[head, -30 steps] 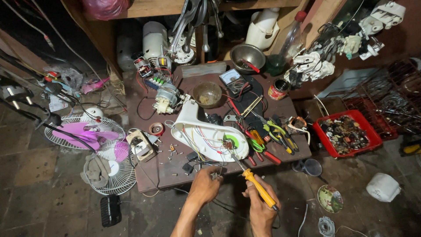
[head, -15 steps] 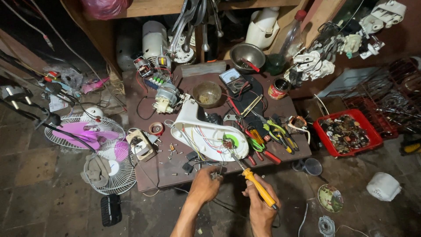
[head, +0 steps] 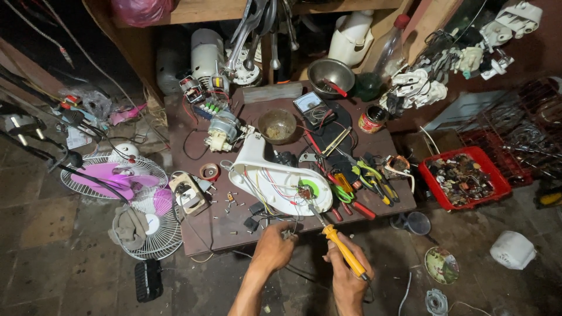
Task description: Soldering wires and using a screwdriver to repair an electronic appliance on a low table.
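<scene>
My right hand grips a yellow-handled soldering iron whose metal tip reaches up into the open white plastic fan base, near its green part and coloured wires. My left hand is closed at the table's front edge, just below the fan base, pinching something small that I cannot make out. The fan base lies on its side on a low dark wooden table. Both forearms enter from the bottom of the head view.
Pliers and screwdrivers lie right of the fan base. A metal bowl, a meter and a small motor sit behind. Fan grilles with a pink blade lie left on the floor; a red tray of parts at right.
</scene>
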